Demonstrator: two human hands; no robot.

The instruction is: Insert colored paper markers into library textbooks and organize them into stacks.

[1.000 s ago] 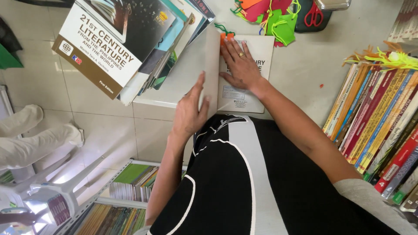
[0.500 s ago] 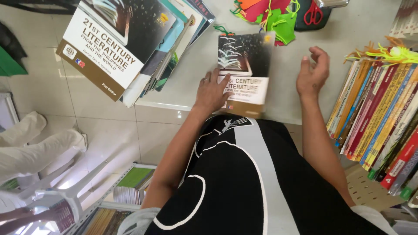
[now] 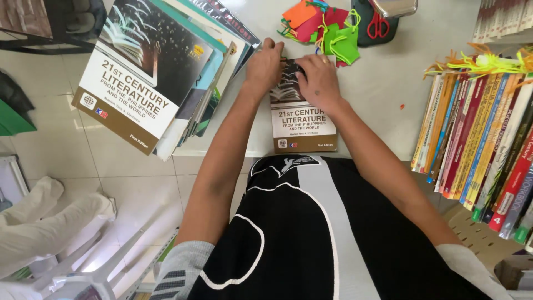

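Your left hand [image 3: 265,65] and right hand [image 3: 317,80] both rest on the far end of the closed paperback book with a dark upper cover and a tan lower band [image 3: 302,125]. The book lies flat on the pale grey table [image 3: 388,100], directly in front of you. Its long axis runs straight away from your body, so most of the book extends from your grip back toward you, and its near edge lies at the table edge.

Grip state: both hands are curled, fingers bent down over the far edge of the cover. Your left hand sits at the far left corner; your right hand covers the far middle and right of the cover. The pictures do not show whether the fingers pinch the cover or only press on it.

Neither hand is nearer: they sit almost touching, side by side across the short axis.

Beyond your right hand, just past the far edge, lies a heap of bright cut paper tags in orange, red and green [image 3: 327,28]. To the left of your left hand, close by, a fanned stack of similar textbooks [image 3: 161,72] overhangs the table edge.
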